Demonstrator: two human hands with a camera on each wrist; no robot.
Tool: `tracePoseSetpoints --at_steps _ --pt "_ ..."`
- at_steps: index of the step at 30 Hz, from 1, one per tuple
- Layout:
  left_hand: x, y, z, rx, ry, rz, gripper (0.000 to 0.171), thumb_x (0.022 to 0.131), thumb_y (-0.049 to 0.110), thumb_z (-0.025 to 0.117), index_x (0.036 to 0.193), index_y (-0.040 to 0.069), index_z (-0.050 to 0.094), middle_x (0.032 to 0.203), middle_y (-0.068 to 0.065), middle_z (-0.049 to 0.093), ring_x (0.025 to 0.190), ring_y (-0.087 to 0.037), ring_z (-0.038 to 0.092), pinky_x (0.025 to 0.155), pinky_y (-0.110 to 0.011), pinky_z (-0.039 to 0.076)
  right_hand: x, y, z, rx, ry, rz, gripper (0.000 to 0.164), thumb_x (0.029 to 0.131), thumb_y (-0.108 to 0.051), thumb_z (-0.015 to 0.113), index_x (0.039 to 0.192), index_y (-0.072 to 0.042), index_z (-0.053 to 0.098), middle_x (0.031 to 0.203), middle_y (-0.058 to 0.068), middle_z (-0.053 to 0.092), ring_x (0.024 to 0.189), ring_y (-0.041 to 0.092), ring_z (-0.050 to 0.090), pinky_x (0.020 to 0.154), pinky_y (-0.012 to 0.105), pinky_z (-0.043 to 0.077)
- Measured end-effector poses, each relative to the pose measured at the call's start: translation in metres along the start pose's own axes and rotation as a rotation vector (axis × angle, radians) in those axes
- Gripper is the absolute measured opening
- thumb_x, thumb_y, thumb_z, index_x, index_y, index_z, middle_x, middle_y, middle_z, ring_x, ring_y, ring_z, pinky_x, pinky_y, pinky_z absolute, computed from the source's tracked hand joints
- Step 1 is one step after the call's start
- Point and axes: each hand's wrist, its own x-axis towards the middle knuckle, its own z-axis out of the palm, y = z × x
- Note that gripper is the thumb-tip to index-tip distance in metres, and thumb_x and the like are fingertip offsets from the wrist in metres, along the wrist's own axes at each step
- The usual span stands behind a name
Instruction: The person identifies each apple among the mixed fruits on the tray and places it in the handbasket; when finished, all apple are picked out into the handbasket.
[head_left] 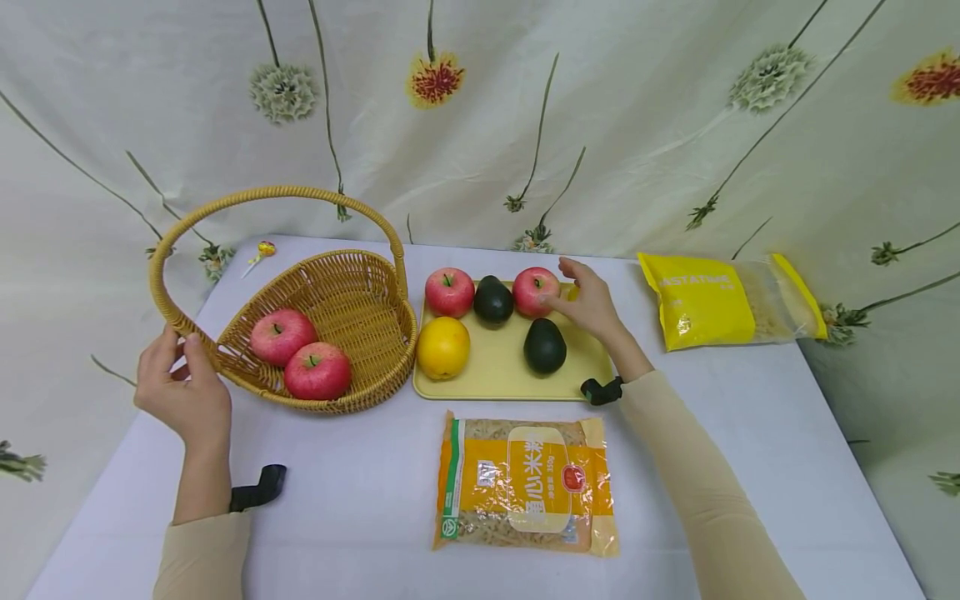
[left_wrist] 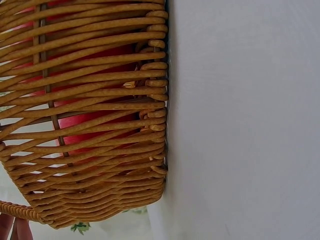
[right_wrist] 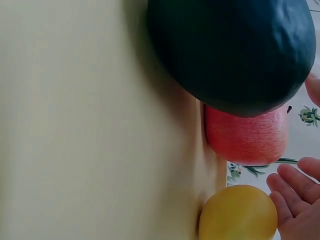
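Note:
My left hand (head_left: 187,387) pinches the lower left end of the arched handle (head_left: 277,193) of a wicker basket (head_left: 375,321); fingertips (left_wrist: 22,230) show at the handle in the left wrist view. Two red apples (head_left: 317,371) lie in the basket. Over the right side of a yellow tray (head_left: 487,387), my right hand (head_left: 588,304) has its fingers spread beside a red apple (head_left: 534,290). Its thumb overlaps that apple's edge in the head view. A yellow fruit (right_wrist: 239,215) sits by the fingers, partly hidden. Nearby on the tray are two avocados (head_left: 545,346), another apple (head_left: 449,292) and an orange (head_left: 443,347).
An orange-and-clear bag of rice noodles (head_left: 528,483) lies in front of the tray. To the right is a yellow pasta bag (head_left: 731,302). A lollipop (head_left: 262,252) lies behind the basket. A flowered cloth (head_left: 480,150) hangs along the table's back edge.

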Motion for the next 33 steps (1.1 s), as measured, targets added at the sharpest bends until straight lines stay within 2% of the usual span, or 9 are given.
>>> tracePoseSetpoints --at_steps 10,18,26,33 --pt "0.0 0.002 0.0 -0.002 0.004 -0.008 0.026 0.097 0.029 0.058 0.12 0.029 0.07 0.099 0.033 0.053 0.092 0.011 0.053 0.072 -0.011 0.04 0.001 0.002 0.007 -0.025 -0.018 -0.002 0.08 0.082 -0.028 0.078 0.146 0.002 0.04 0.144 0.021 0.048 0.133 0.036 0.043 0.113 0.049 0.033" --pt "0.001 0.002 0.003 0.007 0.039 -0.045 0.025 0.096 0.02 0.06 0.118 0.02 0.072 0.096 0.031 0.053 0.089 0.012 0.052 0.071 -0.009 0.038 0.003 0.001 0.009 -0.057 -0.036 -0.002 0.082 0.082 -0.029 0.078 0.146 0.003 0.039 0.144 0.022 0.047 0.135 0.038 0.042 0.113 0.051 0.032" --pt "0.0 0.0 0.0 -0.009 0.008 -0.002 0.025 0.097 0.028 0.058 0.119 0.029 0.07 0.098 0.033 0.054 0.092 0.011 0.054 0.071 -0.011 0.04 0.004 0.0 0.011 -0.109 -0.047 -0.007 0.082 0.081 -0.032 0.078 0.145 0.003 0.04 0.145 0.022 0.047 0.136 0.038 0.04 0.114 0.053 0.031" --pt "0.0 -0.002 0.0 -0.014 0.003 0.009 0.025 0.097 0.03 0.058 0.119 0.029 0.071 0.101 0.032 0.056 0.093 0.01 0.054 0.072 -0.011 0.041 0.005 -0.001 0.012 -0.156 -0.048 -0.015 0.083 0.08 -0.033 0.079 0.144 0.004 0.041 0.144 0.022 0.048 0.136 0.039 0.04 0.113 0.054 0.029"
